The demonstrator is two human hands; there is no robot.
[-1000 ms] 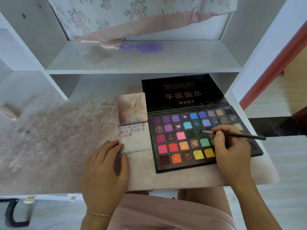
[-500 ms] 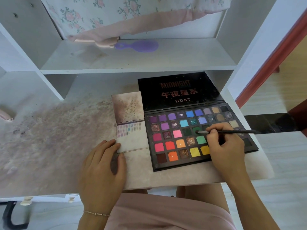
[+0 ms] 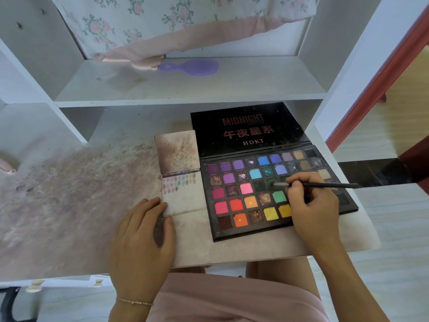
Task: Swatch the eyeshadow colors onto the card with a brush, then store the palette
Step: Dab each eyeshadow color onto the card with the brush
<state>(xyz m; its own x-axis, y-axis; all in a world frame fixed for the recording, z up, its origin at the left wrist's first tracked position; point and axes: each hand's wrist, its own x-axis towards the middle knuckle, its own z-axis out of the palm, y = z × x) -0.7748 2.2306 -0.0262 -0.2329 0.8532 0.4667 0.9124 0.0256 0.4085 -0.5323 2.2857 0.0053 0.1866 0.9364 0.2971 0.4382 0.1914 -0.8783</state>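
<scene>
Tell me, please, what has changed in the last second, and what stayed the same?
The right hand slid the brush leftwards across the palette; its tip now sits on a dark green pan. The grip on the brush is unchanged. The left hand still rests at the swatch card's lower corner; card and palette have not moved.

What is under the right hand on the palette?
The right hand holds the brush over the palette; its tip touches a dark green pan. The pans beneath the hand are covered, so their colours cannot be seen.
</scene>
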